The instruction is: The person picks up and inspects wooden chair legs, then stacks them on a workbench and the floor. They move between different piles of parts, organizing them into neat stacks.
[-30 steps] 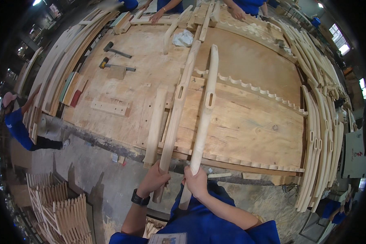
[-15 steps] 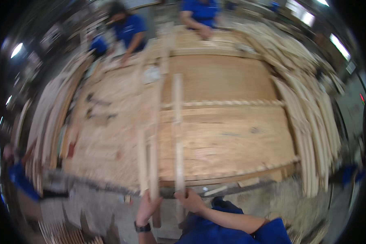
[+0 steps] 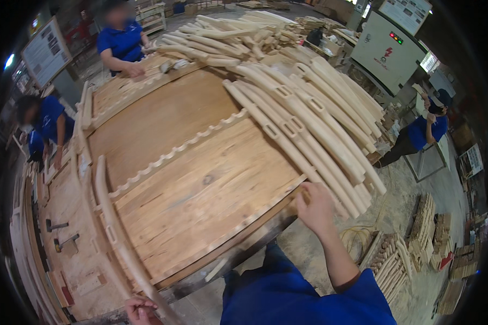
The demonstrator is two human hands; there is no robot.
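Observation:
My left hand (image 3: 140,310) is at the lower left with its fingers curled in, close beside a curved pale wooden post (image 3: 113,230) lying along the left side of the wooden panel. Whether anything small sits in those fingers is hidden. My right hand (image 3: 316,207) hovers by the near right corner of the notched rail (image 3: 238,225), thumb and fingers apart and nothing seen between them. Just beyond it lie the ends of several stacked slotted wooden posts (image 3: 293,138). The panel (image 3: 200,179) spans the space between my hands, crossed by another notched strip (image 3: 179,154).
Two hammers (image 3: 66,242) rest on the bench top (image 3: 84,265) at left. Two people in blue work at the far left, one (image 3: 119,40) behind the other. Another person (image 3: 425,127) stands at right near a grey electrical cabinet (image 3: 387,51). Wooden pieces (image 3: 390,265) are stacked on the floor.
My view has swung to the right. My right hand has left the long wooden piece it held and moved right to the panel's corner. My left hand is now lower, beside the post.

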